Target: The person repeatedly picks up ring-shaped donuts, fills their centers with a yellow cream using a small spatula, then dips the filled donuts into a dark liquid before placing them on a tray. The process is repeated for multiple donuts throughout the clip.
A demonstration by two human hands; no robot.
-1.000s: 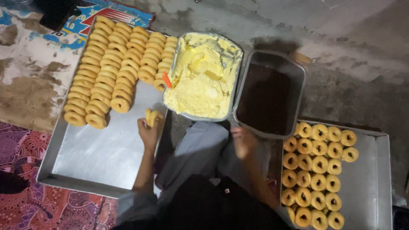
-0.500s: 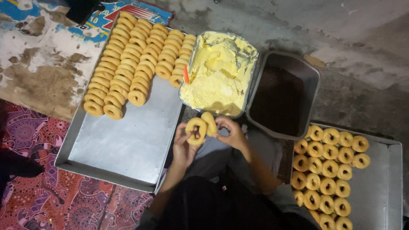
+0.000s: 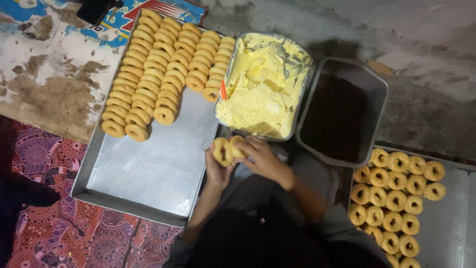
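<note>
Step in hand: left hand [image 3: 218, 168] and right hand [image 3: 263, 158] both clasp a split ring doughnut [image 3: 227, 150], its halves parted, just below the cream tub.
Next move, judged: calls for filling from the yellow cream tub [image 3: 263, 84].
Left tray [image 3: 148, 173]: four rows of doughnuts [image 3: 158, 74], roughly fifty; exact count unclear.
Right tray [image 3: 446, 223]: about nineteen doughnuts [image 3: 396, 198] visible.
Dark tub [image 3: 342, 114]: one.
Spatula handle [image 3: 223, 90]: one, orange.
</note>
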